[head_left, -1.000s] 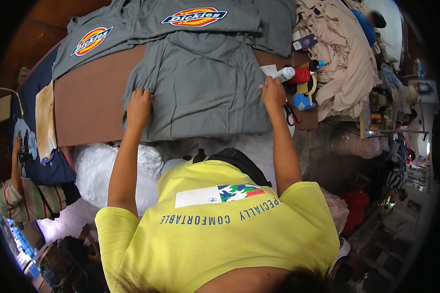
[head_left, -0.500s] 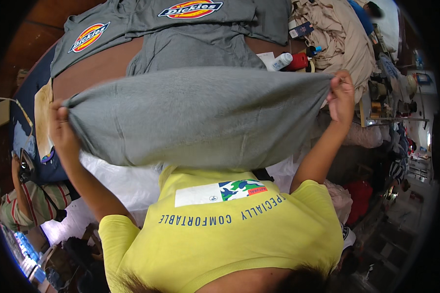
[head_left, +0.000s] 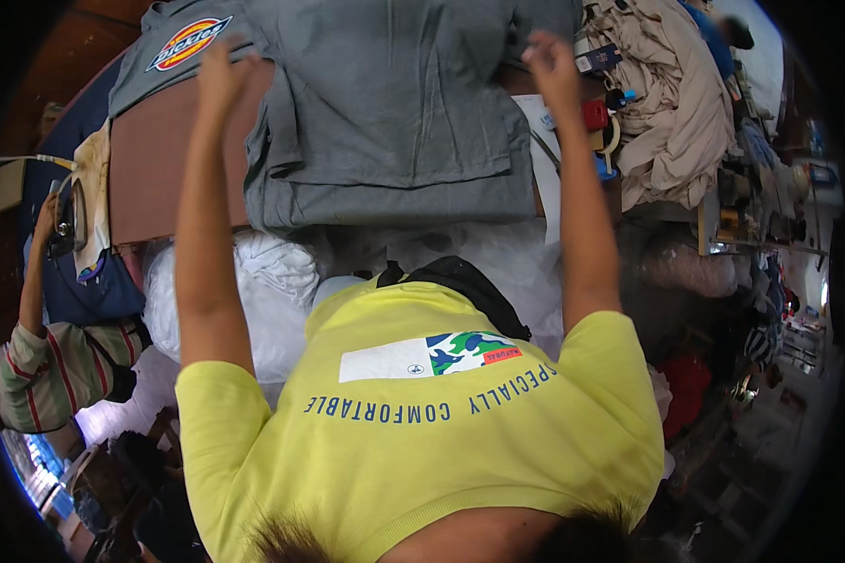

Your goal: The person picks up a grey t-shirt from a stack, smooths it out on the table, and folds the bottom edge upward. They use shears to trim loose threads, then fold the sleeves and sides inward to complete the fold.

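Note:
A grey T-shirt (head_left: 394, 103) lies spread, back or hem toward me, over more grey garments on the brown table. My left hand (head_left: 223, 73) is raised at its left side, over the table and a grey shirt with a red and yellow oval print (head_left: 190, 43). Its fingers are blurred but look apart, with no cloth visible between them. Beside the T-shirt's right edge is my right hand (head_left: 554, 70), fingers loosely bent and apart, holding nothing that I can see.
Beige cloth (head_left: 676, 103) is heaped at the far right, near a dark tag (head_left: 599, 59), a red object (head_left: 593, 114) and scissors (head_left: 543, 150). White plastic-wrapped bundles (head_left: 272, 272) sit below the table's near edge. At left, another person's hand (head_left: 47, 218) grips an iron (head_left: 64, 235).
Both hands have moved away from me and inward. The grey cloth held stretched between them now lies on the pile, and the hands appear to have let go.

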`<state>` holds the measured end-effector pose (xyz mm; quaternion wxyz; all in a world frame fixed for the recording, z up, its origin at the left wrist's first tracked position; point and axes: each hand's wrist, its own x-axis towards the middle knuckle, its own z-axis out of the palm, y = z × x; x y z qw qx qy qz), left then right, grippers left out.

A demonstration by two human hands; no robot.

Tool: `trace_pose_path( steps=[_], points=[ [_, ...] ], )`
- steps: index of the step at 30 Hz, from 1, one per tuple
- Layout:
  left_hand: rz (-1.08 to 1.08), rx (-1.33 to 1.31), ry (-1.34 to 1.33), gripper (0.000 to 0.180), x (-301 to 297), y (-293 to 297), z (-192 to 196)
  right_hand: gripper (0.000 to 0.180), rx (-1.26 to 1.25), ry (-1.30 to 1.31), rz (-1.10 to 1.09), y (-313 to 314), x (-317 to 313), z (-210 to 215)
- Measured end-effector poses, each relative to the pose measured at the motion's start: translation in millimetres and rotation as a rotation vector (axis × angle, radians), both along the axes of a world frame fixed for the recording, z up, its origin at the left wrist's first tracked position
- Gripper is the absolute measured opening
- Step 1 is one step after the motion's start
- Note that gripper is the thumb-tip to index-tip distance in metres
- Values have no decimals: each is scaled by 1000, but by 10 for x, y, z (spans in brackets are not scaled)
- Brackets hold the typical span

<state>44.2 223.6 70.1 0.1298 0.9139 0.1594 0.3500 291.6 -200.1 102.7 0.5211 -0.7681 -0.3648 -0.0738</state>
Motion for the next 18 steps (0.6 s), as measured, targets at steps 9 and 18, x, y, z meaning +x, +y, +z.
trace_pose_path(
  steps=[9,18],
  points=[
    [92,-401,146,45,-1101,-1418,-760,42,-461,53,76,-872,-1207,-970],
    [347,-1381,-611,32,-1672,-1282,-1098,14,-524,-234,-92,-1095,-1182,-1096]
  ],
)
